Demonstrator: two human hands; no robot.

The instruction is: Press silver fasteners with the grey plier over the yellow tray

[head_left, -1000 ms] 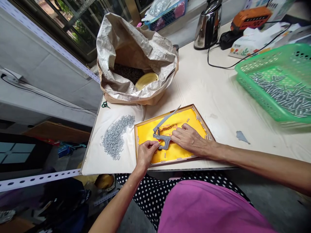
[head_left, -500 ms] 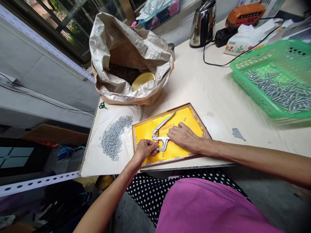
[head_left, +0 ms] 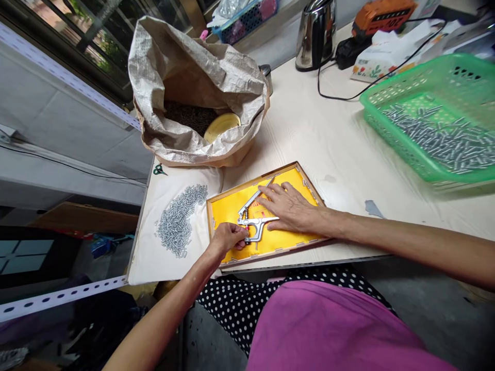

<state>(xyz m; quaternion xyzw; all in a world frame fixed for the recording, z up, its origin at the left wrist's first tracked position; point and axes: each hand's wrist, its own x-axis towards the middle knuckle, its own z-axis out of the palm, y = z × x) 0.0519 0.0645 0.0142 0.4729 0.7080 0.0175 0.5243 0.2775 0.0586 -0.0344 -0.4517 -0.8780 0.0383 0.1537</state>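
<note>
A shallow wooden-edged tray with a yellow lining [head_left: 288, 177] lies at the table's near edge. On it rests a grey metal hand press tool [head_left: 252, 224] with a long lever. My right hand [head_left: 285, 206] lies on the lever, fingers stretched over it and pressing it down towards the tool's body. My left hand [head_left: 227, 237] is pinched closed at the tool's jaw; what it holds there is too small to make out. A few small metal pins lie loose along the tray's edges.
A heap of small metal pins [head_left: 178, 219] lies on a white cloth left of the tray. Behind stands an open paper sack [head_left: 197, 77] with dark contents and a yellow bowl. A green basket [head_left: 433, 123] of pins, a kettle [head_left: 315, 33] and cables are at the right.
My right hand has moved up onto the lever and pushed it down; the lever now lies much flatter. My left hand stays pinched at the jaw. The view has shifted slightly.
</note>
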